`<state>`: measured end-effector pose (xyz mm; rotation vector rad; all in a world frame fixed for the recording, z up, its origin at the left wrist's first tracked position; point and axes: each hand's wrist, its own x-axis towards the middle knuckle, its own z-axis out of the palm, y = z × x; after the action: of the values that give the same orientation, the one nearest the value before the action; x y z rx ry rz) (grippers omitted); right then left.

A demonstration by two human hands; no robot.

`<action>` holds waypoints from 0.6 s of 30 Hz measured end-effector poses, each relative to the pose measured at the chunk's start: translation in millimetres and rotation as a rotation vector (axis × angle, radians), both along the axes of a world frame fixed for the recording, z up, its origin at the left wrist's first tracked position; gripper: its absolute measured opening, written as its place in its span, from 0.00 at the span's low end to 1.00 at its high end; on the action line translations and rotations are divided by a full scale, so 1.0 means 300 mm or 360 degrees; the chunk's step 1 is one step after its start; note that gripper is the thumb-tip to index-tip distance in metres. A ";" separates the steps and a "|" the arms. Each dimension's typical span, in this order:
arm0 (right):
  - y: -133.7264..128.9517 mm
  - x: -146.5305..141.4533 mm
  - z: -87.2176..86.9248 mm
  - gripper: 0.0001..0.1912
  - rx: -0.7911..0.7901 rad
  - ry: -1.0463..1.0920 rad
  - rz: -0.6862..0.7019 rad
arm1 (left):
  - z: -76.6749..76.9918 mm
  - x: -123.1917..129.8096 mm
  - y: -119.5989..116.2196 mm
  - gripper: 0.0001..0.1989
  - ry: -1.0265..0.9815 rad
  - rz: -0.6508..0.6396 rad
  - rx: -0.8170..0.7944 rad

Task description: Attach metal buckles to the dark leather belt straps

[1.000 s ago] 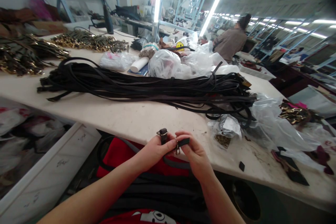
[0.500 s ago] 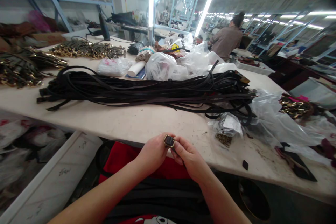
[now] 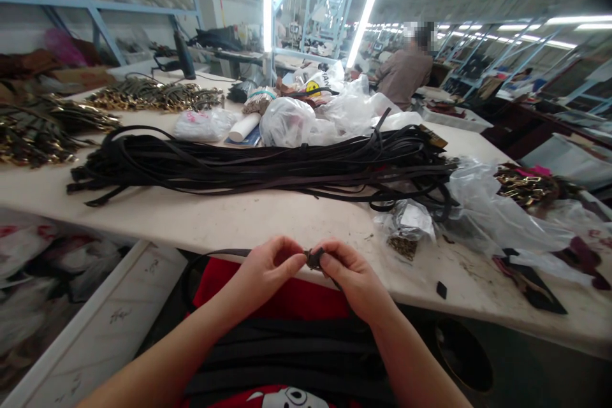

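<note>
In front of my body, at the table's near edge, my left hand (image 3: pixel 275 264) pinches one side of a small metal buckle (image 3: pixel 310 257) between thumb and finger. My right hand (image 3: pixel 347 271) is closed on the dark strap end (image 3: pixel 317 257) at the buckle, its fingertips close to my left ones. A dark strap (image 3: pixel 224 252) runs out on the left behind my left hand and loops down. Fingers hide part of the buckle. Beyond my hands a long bundle of black straps (image 3: pixel 258 166) lies across the table.
The pale table (image 3: pixel 229 223) carries a plastic bag of small metal pieces (image 3: pixel 404 236), clear plastic sheeting (image 3: pixel 497 210) and a small dark piece (image 3: pixel 441 290). Straps with gold hardware (image 3: pixel 43 127) are heaped at left. A person (image 3: pixel 406 73) stands farther back.
The buckle has turned from facing up to lying edge-on. My hands have moved slightly apart, and the strap now shows left of my left hand. The view has shifted slightly.
</note>
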<state>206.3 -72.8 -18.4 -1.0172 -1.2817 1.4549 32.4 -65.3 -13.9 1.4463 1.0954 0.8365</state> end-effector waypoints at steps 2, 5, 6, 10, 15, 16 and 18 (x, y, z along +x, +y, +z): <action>-0.015 -0.012 0.005 0.06 0.0138 -0.0024 0.0030 | -0.002 0.007 -0.011 0.12 -0.0426 -0.0139 -0.0515; -0.054 -0.027 0.038 0.04 0.0355 -0.0070 -0.0006 | -0.052 0.044 -0.022 0.12 -0.0780 -0.0155 -0.0866; -0.067 -0.027 0.056 0.05 0.0430 -0.0073 0.0023 | -0.075 0.060 -0.024 0.11 -0.0774 -0.0120 -0.0882; -0.080 -0.015 0.110 0.09 0.0719 -0.0384 0.0104 | -0.140 0.101 -0.028 0.08 -0.0659 0.0082 -0.0863; -0.035 -0.007 0.048 0.13 0.0729 -0.1596 -0.0043 | -0.142 0.095 -0.018 0.10 -0.0837 0.0232 -0.0982; -0.029 -0.008 0.031 0.13 0.0709 -0.1717 -0.0052 | -0.141 0.094 -0.015 0.11 -0.0845 0.0246 -0.1000; -0.022 -0.014 0.006 0.13 0.0680 -0.1860 -0.0069 | -0.141 0.096 -0.011 0.10 -0.0824 0.0260 -0.0985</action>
<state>202.1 -79.4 -16.7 -1.6298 -2.2111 0.3965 61.1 -68.7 -56.2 0.5863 0.9568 0.8253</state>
